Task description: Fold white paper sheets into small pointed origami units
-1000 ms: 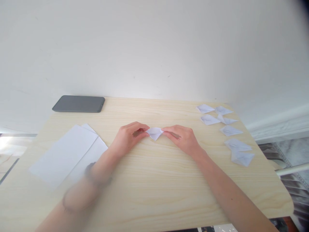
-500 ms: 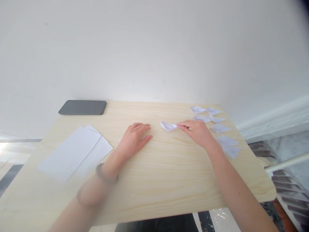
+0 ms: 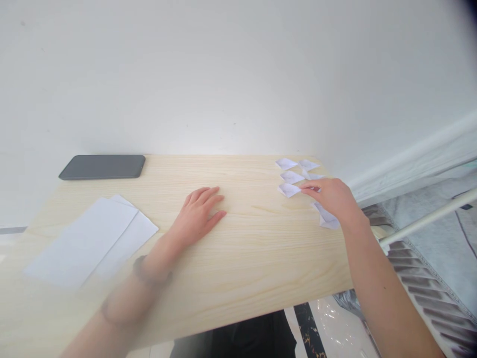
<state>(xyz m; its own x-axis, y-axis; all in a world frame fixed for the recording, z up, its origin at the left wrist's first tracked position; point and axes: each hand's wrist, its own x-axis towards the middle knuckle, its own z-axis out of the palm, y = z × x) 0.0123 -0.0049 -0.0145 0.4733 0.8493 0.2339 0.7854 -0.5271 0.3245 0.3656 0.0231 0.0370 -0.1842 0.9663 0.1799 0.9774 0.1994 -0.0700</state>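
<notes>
One folded paper (image 3: 289, 190), pinched at its tip by the right hand (image 3: 333, 196), had shifted rightward, apparently joining the other folded papers (image 3: 291, 177) near those fingers; the left hand (image 3: 196, 215) lay spread, holding nothing.

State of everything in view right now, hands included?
Left hand: open, holding nothing.
Right hand: closed in a pinch.
Held paper piece: folded, pinched at its right tip.
Other paper pieces: folded, lying on the table.
White sheets: flat, overlapping.
Phone: lying flat.
Dark wristband: worn, blurred.
</notes>
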